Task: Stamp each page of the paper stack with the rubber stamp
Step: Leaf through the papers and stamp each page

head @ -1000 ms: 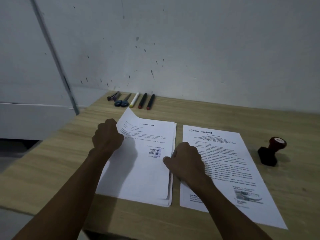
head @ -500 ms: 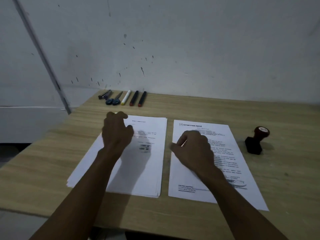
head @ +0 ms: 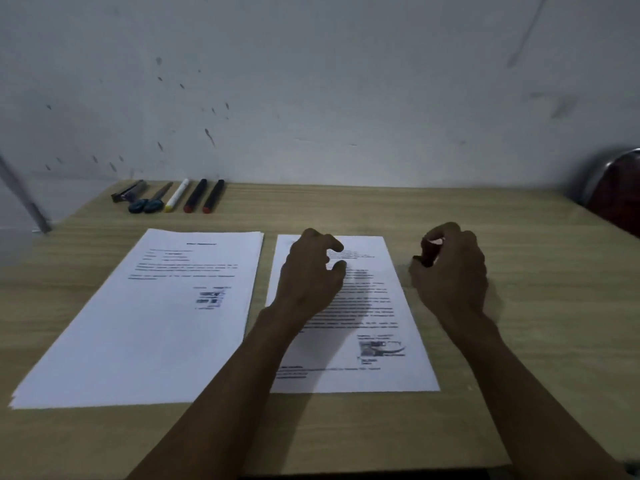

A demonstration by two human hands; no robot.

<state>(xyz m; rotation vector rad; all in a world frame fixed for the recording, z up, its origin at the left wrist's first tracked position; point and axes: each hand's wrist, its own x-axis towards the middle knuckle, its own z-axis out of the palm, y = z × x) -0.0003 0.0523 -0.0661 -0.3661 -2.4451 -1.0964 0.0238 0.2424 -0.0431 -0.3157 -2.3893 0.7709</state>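
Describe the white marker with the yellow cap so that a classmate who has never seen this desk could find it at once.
Start at the wooden desk and look to its far left corner by the wall, where a row of tools lies. The white marker lies there between the blue-handled scissors and two black markers. It is the only pale one, with a yellow cap at its near end.

My right hand point(head: 450, 271) covers most of the rubber stamp point(head: 428, 252); only a dark sliver and a pale cap show between my fingers point(head: 446, 233). My left hand point(head: 311, 271) and forearm hide part of the single sheet point(head: 384, 306), whose print is blurred beyond reading. The chair point(head: 613, 188) is cut by the right edge, and the surface point(head: 346, 438) by the lower edge.
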